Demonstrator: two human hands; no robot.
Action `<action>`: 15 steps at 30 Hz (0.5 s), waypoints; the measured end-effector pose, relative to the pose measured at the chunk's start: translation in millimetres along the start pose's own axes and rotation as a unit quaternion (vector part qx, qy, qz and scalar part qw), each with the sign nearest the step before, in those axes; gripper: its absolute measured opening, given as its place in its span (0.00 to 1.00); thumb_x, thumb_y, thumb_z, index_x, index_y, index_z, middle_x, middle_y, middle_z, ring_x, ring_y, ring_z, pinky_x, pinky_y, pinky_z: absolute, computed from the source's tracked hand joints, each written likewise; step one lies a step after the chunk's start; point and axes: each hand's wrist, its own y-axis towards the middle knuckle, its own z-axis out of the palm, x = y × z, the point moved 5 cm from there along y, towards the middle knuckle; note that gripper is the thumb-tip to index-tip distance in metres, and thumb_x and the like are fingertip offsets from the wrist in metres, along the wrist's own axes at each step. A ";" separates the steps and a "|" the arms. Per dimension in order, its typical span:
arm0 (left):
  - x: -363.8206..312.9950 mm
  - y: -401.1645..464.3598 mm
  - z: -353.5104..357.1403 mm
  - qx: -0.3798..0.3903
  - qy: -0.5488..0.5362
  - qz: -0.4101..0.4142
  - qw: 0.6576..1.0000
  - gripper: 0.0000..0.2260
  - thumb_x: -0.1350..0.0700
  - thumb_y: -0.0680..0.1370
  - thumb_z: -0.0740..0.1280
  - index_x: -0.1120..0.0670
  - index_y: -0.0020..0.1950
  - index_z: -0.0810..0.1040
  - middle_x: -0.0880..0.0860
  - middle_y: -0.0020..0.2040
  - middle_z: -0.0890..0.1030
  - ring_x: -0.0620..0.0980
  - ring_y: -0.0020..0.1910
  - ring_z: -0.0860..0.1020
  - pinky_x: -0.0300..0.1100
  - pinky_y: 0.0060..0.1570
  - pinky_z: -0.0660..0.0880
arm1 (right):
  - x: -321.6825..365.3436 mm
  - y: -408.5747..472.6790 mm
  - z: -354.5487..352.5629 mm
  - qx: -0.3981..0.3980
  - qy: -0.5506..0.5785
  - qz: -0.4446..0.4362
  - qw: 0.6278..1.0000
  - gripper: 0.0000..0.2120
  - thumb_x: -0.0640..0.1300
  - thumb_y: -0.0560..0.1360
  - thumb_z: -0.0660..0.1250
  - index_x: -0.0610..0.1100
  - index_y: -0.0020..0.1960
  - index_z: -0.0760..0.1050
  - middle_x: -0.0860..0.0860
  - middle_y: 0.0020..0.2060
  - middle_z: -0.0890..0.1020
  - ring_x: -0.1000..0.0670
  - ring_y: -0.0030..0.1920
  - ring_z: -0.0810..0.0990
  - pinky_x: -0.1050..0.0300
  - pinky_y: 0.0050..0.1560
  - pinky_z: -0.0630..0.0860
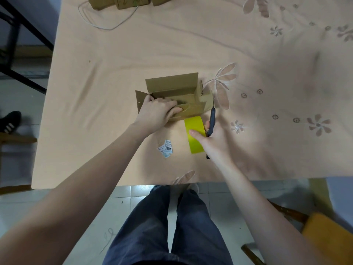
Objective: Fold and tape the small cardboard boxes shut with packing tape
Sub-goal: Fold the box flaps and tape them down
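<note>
Near the front edge of the cloth-covered table (114,73), our left hand (156,113) presses the taped flap of the small cardboard box (172,92) while our right hand (212,140) grips the yellow tape roll (195,136) and a utility knife (211,121), so we should keep the strip taut and cut away from our fingers.

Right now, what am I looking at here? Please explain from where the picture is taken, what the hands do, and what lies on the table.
There is no machine: a camera on a person's head looks down at their two bare hands. The left hand presses on a small cardboard box whose far flap stands open. The right hand holds a yellow tape roll and a dark cutter. All rests on a table under a peach flowered cloth. Small printed labels lie near; more boxes and a thin cable sit at the far edge.
</note>
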 end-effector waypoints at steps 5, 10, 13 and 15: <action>-3.5 -0.7 0.0 0.012 0.016 0.024 1.000 0.15 0.47 0.83 0.51 0.52 0.50 0.75 0.49 0.48 0.79 0.53 0.48 0.75 0.47 0.47 0.59 | 2.8 1.1 -1.9 -0.001 0.007 -0.015 1.000 0.15 0.39 0.70 0.74 0.48 0.42 0.67 0.58 0.34 0.71 0.65 0.33 0.74 0.74 0.35 0.67; -5.5 5.1 -0.2 0.032 -0.006 0.033 0.999 0.15 0.49 0.83 0.53 0.54 0.50 0.76 0.48 0.47 0.79 0.52 0.49 0.72 0.45 0.48 0.58 | 1.8 0.0 -2.2 0.000 -0.015 -0.012 1.000 0.18 0.43 0.70 0.75 0.46 0.50 0.67 0.59 0.38 0.70 0.57 0.39 0.72 0.61 0.44 0.69; -6.2 5.8 -7.8 -0.008 -0.010 0.040 0.999 0.10 0.55 0.82 0.57 0.53 0.55 0.77 0.49 0.49 0.81 0.53 0.51 0.75 0.44 0.47 0.58 | 2.4 -3.3 -8.6 -0.007 -0.026 -0.020 0.999 0.15 0.42 0.69 0.76 0.45 0.46 0.70 0.56 0.35 0.72 0.61 0.34 0.73 0.67 0.37 0.69; -4.6 4.8 -15.0 -0.023 -0.021 0.046 0.998 0.14 0.65 0.77 0.60 0.51 0.58 0.77 0.48 0.50 0.81 0.52 0.52 0.76 0.44 0.47 0.58 | 3.1 -4.0 -17.1 -0.015 -0.026 -0.025 0.999 0.15 0.40 0.68 0.76 0.43 0.47 0.70 0.54 0.33 0.70 0.61 0.32 0.72 0.68 0.36 0.68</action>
